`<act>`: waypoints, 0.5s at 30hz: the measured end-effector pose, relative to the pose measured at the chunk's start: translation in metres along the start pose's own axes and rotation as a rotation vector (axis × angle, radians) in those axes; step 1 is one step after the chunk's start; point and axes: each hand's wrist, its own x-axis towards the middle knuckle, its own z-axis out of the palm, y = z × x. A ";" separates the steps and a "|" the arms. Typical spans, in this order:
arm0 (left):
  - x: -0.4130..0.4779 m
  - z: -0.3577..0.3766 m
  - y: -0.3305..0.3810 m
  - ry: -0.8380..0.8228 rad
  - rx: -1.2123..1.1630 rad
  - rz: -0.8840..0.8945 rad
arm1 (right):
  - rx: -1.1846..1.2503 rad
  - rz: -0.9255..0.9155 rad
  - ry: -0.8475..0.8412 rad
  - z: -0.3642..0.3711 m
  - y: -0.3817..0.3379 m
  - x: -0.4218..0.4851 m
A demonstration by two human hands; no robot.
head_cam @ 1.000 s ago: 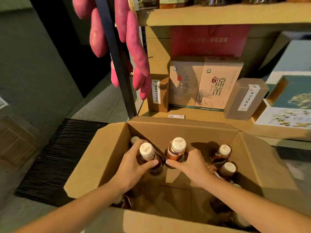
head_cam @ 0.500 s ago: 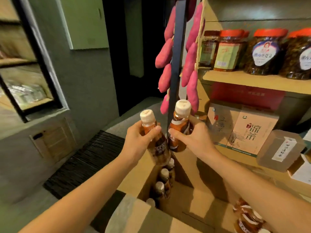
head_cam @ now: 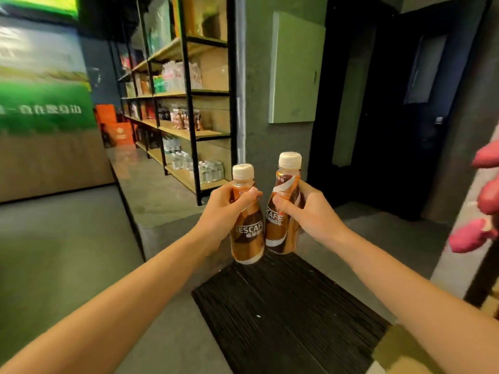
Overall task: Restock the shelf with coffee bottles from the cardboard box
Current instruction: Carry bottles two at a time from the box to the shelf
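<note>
My left hand (head_cam: pixel 221 214) grips a brown coffee bottle (head_cam: pixel 247 233) with a cream cap, held upright in front of me. My right hand (head_cam: pixel 310 211) grips a second coffee bottle (head_cam: pixel 280 222) of the same kind, a little higher, and the two bottles nearly touch. A corner of the cardboard box (head_cam: pixel 405 352) shows at the bottom right. Across the aisle stands a black-framed wooden shelf (head_cam: pixel 194 133) with several coffee bottles (head_cam: pixel 186 118) on its middle level.
A black floor mat (head_cam: pixel 283 314) lies below my hands. Water bottles (head_cam: pixel 197 168) fill the shelf's lowest level. Pink sweet potatoes (head_cam: pixel 483 198) hang at the right edge. A grey pillar (head_cam: pixel 270 144) and a dark doorway (head_cam: pixel 378 117) stand behind the bottles.
Both hands lifted a bottle each out of the cardboard box. My view has swung left from the near shelf to the aisle and the far shelf, the bottles still held.
</note>
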 end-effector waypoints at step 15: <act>0.067 -0.359 -0.058 0.319 0.166 -0.025 | 0.137 -0.096 -0.272 0.326 -0.047 0.216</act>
